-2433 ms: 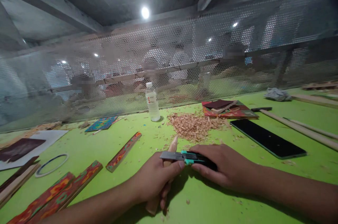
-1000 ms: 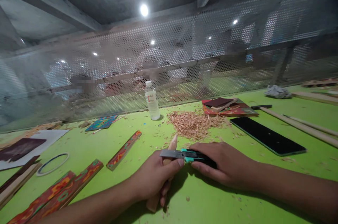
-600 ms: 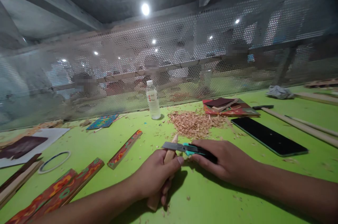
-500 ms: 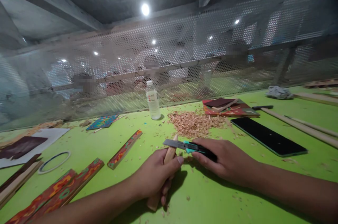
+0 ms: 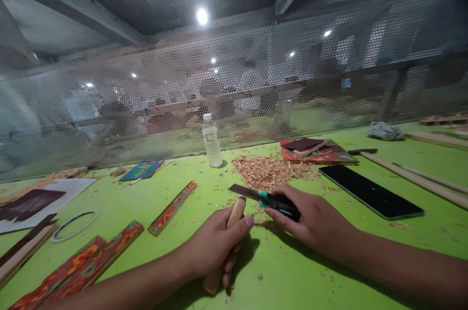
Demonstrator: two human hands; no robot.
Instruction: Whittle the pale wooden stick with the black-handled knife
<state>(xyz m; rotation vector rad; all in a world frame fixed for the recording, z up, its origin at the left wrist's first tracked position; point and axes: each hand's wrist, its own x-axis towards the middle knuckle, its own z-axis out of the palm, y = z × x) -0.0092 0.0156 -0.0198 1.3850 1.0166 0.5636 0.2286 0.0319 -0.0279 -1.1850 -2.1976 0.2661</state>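
1. At the far left, a white sheet (image 5: 78,186) is partly covered by a dark brown sheet (image 5: 32,203); a ring (image 5: 56,240) is seen just beside them on the green table (image 5: 285,271).
2. Two painted strips (image 5: 95,263) are laid side by side at an angle near the left forearm. Beyond them, a blue patterned piece (image 5: 142,170) and a shorter painted strip (image 5: 171,210) are seen lying apart.
3. The wooden stick (image 5: 237,212) is gripped in the left hand (image 5: 219,237), with the fingers wrapped around it and the thumb laid along its side. It is held tilted, its upper end pointed away toward the shavings.
4. A capped bottle (image 5: 212,142) is stood upright near the perforated screen (image 5: 175,76).
5. The utility knife (image 5: 280,205) is clasped by its black and teal handle between the thumb and fingers of the right hand (image 5: 310,215). Its blade is pointed leftward at the stick's upper end; whether contact is made cannot be told.
6. Wood shavings (image 5: 268,172) are heaped beyond the knife.
7. Farther right, a painted board (image 5: 341,154) is topped with a brown sheet and a wood piece. A phone (image 5: 369,190) is laid flat nearer the right hand, and a long pale rod (image 5: 413,178) is placed beyond it.
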